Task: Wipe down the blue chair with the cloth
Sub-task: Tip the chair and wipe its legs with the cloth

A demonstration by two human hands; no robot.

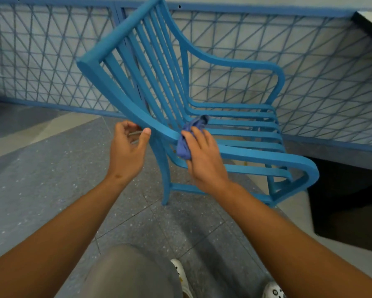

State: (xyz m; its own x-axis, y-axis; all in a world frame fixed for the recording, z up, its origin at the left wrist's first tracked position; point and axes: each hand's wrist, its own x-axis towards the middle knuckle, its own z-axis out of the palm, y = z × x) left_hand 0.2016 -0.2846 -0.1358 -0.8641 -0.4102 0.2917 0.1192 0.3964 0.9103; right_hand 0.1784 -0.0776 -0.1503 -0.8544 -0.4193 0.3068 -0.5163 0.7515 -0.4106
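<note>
Standing on the tiled floor [51, 168] just in front of a lattice railing [310, 72], the blue chair [234, 127] has its near rail under wipe. Right hand [204, 160] presses a bunched cloth [186, 145] onto that rail, fingers curled round the cloth. Left hand [127, 151] steadies the rail, thumb on top and fingers curled beneath. Risk noted: the wadded cloth covers little surface and may skip the slats; a hard push could tip or slide the light frame if the left-hand hold is loose.
</note>
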